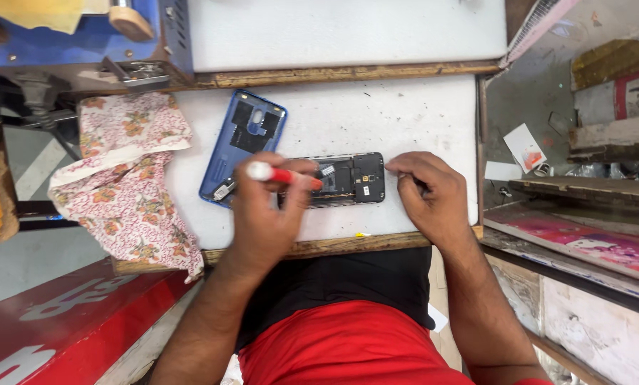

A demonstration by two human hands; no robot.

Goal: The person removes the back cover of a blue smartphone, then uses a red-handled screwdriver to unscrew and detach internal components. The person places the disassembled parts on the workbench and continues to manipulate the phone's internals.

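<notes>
The left hand [266,214], nearest the tabletop's [405,121] front edge, grips a red-handled screwdriver [280,174], tip on the opened phone [348,180], apparently to work inside it. Right of the phone, the right hand [426,192] braces its end, fingers curled. Beyond the phone lies its blue back cover [244,142]; bare room right of the cover.

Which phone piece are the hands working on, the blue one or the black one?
The black opened phone body: the left hand with its red-handled tool and the right hand touch it. The blue back cover lies aside.
</notes>
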